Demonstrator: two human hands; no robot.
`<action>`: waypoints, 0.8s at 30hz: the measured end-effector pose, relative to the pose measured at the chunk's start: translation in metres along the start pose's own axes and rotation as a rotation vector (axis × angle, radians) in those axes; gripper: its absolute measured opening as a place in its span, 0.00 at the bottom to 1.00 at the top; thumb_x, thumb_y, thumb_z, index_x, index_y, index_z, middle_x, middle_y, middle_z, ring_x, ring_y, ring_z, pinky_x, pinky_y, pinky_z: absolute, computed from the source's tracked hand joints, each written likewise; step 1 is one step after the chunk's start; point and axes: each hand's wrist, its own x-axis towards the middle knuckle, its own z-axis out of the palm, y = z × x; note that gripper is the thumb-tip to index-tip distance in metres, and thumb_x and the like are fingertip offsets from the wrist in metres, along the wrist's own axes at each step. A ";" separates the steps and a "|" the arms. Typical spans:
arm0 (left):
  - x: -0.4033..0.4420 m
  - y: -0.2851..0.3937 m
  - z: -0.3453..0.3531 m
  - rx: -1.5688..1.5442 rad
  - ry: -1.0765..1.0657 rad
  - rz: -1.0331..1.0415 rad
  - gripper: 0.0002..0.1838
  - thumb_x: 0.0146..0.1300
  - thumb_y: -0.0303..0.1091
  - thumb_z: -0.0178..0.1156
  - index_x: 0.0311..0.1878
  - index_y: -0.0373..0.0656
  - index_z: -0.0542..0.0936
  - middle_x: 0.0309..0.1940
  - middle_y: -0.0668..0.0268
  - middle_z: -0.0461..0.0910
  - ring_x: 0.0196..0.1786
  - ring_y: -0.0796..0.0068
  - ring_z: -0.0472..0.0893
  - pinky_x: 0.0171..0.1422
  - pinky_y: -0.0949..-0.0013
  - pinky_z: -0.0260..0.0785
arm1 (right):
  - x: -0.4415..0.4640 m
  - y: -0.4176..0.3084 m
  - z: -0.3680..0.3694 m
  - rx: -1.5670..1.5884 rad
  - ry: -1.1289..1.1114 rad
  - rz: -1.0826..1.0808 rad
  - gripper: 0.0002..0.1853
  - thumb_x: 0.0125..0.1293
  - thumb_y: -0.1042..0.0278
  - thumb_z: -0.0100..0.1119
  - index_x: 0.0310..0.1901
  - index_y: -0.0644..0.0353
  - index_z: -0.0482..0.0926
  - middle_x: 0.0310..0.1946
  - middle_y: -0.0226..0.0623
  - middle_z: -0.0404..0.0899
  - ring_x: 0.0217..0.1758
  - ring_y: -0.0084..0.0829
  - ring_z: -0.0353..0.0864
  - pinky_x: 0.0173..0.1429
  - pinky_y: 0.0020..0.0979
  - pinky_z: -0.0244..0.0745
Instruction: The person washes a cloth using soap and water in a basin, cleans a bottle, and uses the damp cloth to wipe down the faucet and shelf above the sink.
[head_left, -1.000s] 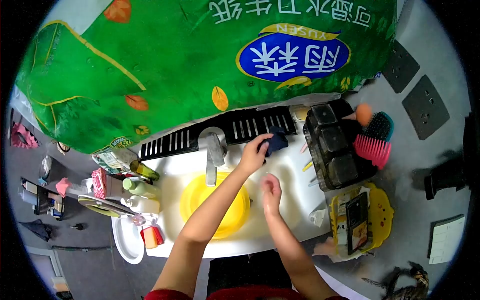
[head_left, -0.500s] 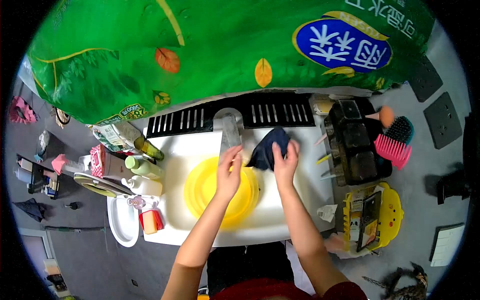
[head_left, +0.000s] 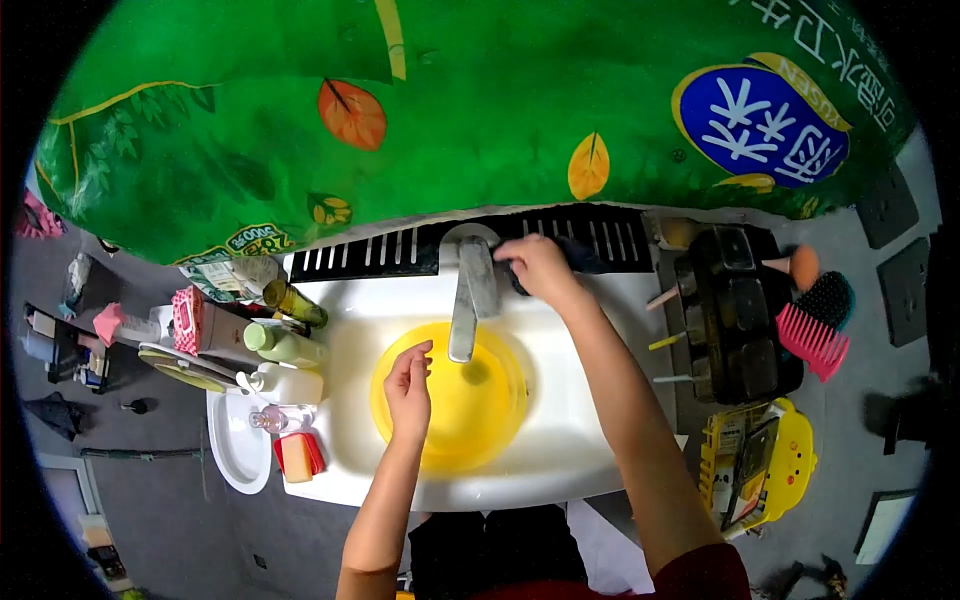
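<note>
My left hand (head_left: 408, 388) hovers over the left part of a yellow basin (head_left: 505, 440), its fingers loosely bent with nothing in them. The basin sits in the white sink (head_left: 575, 455). At the back, my right hand (head_left: 540, 268) is beside the grey metal faucet (head_left: 466, 320), fingers stretched toward its upper part; I cannot tell if they touch it. A dark cloth (head_left: 582, 256) lies on the black slotted rack (head_left: 625, 240), partly hidden behind my right hand. A small dark spot shows in the basin below the spout.
A big green package (head_left: 450, 120) overhangs the back of the sink. Left are a green bottle (head_left: 285, 343), a white pump bottle (head_left: 285, 383) and soap on a red dish (head_left: 297, 457). To the right stand a black organizer (head_left: 735, 320), a pink comb (head_left: 812, 335) and a yellow basket (head_left: 785, 465).
The dark cloth has gone from between my hands over the sink to the rack behind. My right hand has moved back to the faucet; my left has shifted left and down.
</note>
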 end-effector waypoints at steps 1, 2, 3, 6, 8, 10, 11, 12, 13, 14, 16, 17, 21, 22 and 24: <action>-0.001 -0.003 0.000 -0.017 -0.007 -0.016 0.13 0.66 0.35 0.47 0.42 0.37 0.78 0.38 0.66 0.78 0.37 0.78 0.74 0.43 0.76 0.66 | -0.006 0.002 0.000 0.023 -0.052 -0.025 0.14 0.47 0.82 0.52 0.34 0.55 0.81 0.33 0.41 0.78 0.42 0.41 0.74 0.47 0.35 0.70; -0.001 -0.004 0.001 -0.035 -0.013 -0.028 0.13 0.66 0.35 0.47 0.42 0.37 0.78 0.39 0.66 0.78 0.37 0.78 0.74 0.43 0.76 0.66 | -0.004 0.002 0.000 0.002 -0.017 -0.059 0.14 0.47 0.82 0.52 0.35 0.55 0.80 0.33 0.41 0.78 0.41 0.42 0.74 0.47 0.36 0.70; -0.002 -0.004 0.002 -0.042 -0.018 -0.050 0.13 0.66 0.35 0.47 0.42 0.38 0.78 0.38 0.66 0.78 0.37 0.78 0.74 0.43 0.76 0.66 | 0.001 0.000 0.000 -0.019 0.021 -0.097 0.14 0.47 0.82 0.52 0.36 0.56 0.79 0.33 0.41 0.78 0.40 0.42 0.74 0.46 0.37 0.70; -0.007 -0.005 -0.001 -0.060 -0.040 -0.106 0.13 0.66 0.36 0.47 0.43 0.38 0.78 0.39 0.67 0.79 0.37 0.78 0.75 0.43 0.76 0.67 | 0.034 0.026 0.023 -0.308 0.165 0.097 0.11 0.52 0.70 0.53 0.39 0.61 0.75 0.37 0.46 0.76 0.42 0.48 0.73 0.47 0.41 0.69; -0.009 -0.008 -0.004 -0.052 -0.062 -0.106 0.14 0.66 0.37 0.48 0.43 0.39 0.78 0.39 0.67 0.79 0.37 0.78 0.74 0.42 0.75 0.67 | 0.048 0.042 0.033 -0.392 0.261 0.050 0.12 0.52 0.68 0.54 0.39 0.62 0.75 0.35 0.47 0.76 0.42 0.47 0.74 0.46 0.41 0.69; -0.011 -0.010 -0.006 -0.050 -0.075 -0.109 0.13 0.66 0.37 0.48 0.43 0.39 0.78 0.38 0.67 0.79 0.37 0.79 0.74 0.43 0.75 0.67 | 0.033 0.032 0.028 -0.304 0.241 -0.015 0.11 0.51 0.72 0.55 0.38 0.60 0.77 0.35 0.45 0.77 0.42 0.46 0.74 0.47 0.41 0.70; -0.010 -0.010 -0.004 -0.061 -0.081 -0.117 0.13 0.66 0.37 0.48 0.43 0.39 0.78 0.38 0.67 0.79 0.37 0.79 0.74 0.43 0.75 0.67 | 0.017 0.024 0.016 -0.189 0.148 -0.040 0.10 0.51 0.74 0.55 0.37 0.59 0.77 0.36 0.44 0.77 0.42 0.46 0.74 0.47 0.40 0.70; -0.010 -0.011 -0.002 -0.073 -0.084 -0.128 0.13 0.66 0.37 0.48 0.43 0.39 0.78 0.38 0.67 0.79 0.37 0.79 0.74 0.43 0.75 0.66 | 0.006 0.016 0.004 -0.074 0.049 -0.065 0.10 0.50 0.75 0.55 0.37 0.57 0.78 0.36 0.44 0.77 0.42 0.46 0.75 0.47 0.40 0.70; -0.012 -0.012 -0.001 -0.082 -0.088 -0.141 0.13 0.66 0.37 0.48 0.43 0.39 0.78 0.38 0.67 0.79 0.37 0.79 0.74 0.43 0.75 0.66 | -0.001 0.015 0.000 -0.040 0.058 -0.046 0.11 0.50 0.76 0.55 0.37 0.56 0.78 0.36 0.43 0.78 0.41 0.45 0.75 0.47 0.39 0.70; -0.014 -0.013 0.000 -0.093 -0.093 -0.143 0.13 0.66 0.36 0.48 0.43 0.39 0.78 0.37 0.67 0.79 0.37 0.79 0.74 0.42 0.76 0.66 | -0.005 0.013 -0.003 -0.004 0.068 -0.028 0.12 0.50 0.78 0.54 0.37 0.55 0.79 0.37 0.43 0.78 0.41 0.45 0.75 0.47 0.39 0.70; -0.014 -0.012 0.001 -0.110 -0.100 -0.137 0.13 0.66 0.35 0.48 0.42 0.38 0.78 0.36 0.67 0.79 0.36 0.79 0.75 0.42 0.76 0.66 | 0.002 0.004 -0.005 -0.017 0.114 0.112 0.11 0.49 0.76 0.56 0.37 0.55 0.79 0.36 0.42 0.78 0.39 0.44 0.76 0.46 0.39 0.71; -0.014 -0.012 -0.001 -0.093 -0.100 -0.125 0.13 0.66 0.34 0.47 0.42 0.38 0.78 0.36 0.67 0.79 0.36 0.79 0.75 0.42 0.76 0.66 | 0.010 0.008 0.003 -0.206 0.258 0.146 0.12 0.48 0.71 0.59 0.38 0.56 0.79 0.35 0.43 0.79 0.38 0.44 0.77 0.43 0.40 0.72; -0.019 -0.010 -0.019 -0.043 -0.081 -0.113 0.13 0.66 0.35 0.47 0.41 0.37 0.78 0.35 0.66 0.79 0.36 0.79 0.75 0.42 0.77 0.66 | 0.030 0.019 0.018 -0.655 0.385 0.245 0.16 0.54 0.60 0.53 0.40 0.60 0.78 0.39 0.42 0.78 0.44 0.40 0.76 0.43 0.40 0.71; -0.019 -0.011 -0.023 -0.046 -0.066 -0.123 0.13 0.66 0.36 0.47 0.41 0.37 0.78 0.35 0.67 0.79 0.36 0.79 0.75 0.42 0.77 0.66 | 0.040 0.024 0.028 -0.674 0.379 0.275 0.15 0.56 0.60 0.51 0.41 0.60 0.77 0.41 0.41 0.77 0.45 0.40 0.76 0.45 0.39 0.71; -0.021 -0.012 -0.031 -0.046 -0.054 -0.136 0.13 0.66 0.36 0.47 0.41 0.38 0.78 0.35 0.67 0.79 0.36 0.79 0.75 0.43 0.76 0.66 | 0.057 0.017 0.041 -0.577 0.360 0.308 0.16 0.59 0.64 0.43 0.45 0.59 0.75 0.46 0.42 0.75 0.50 0.40 0.73 0.52 0.38 0.68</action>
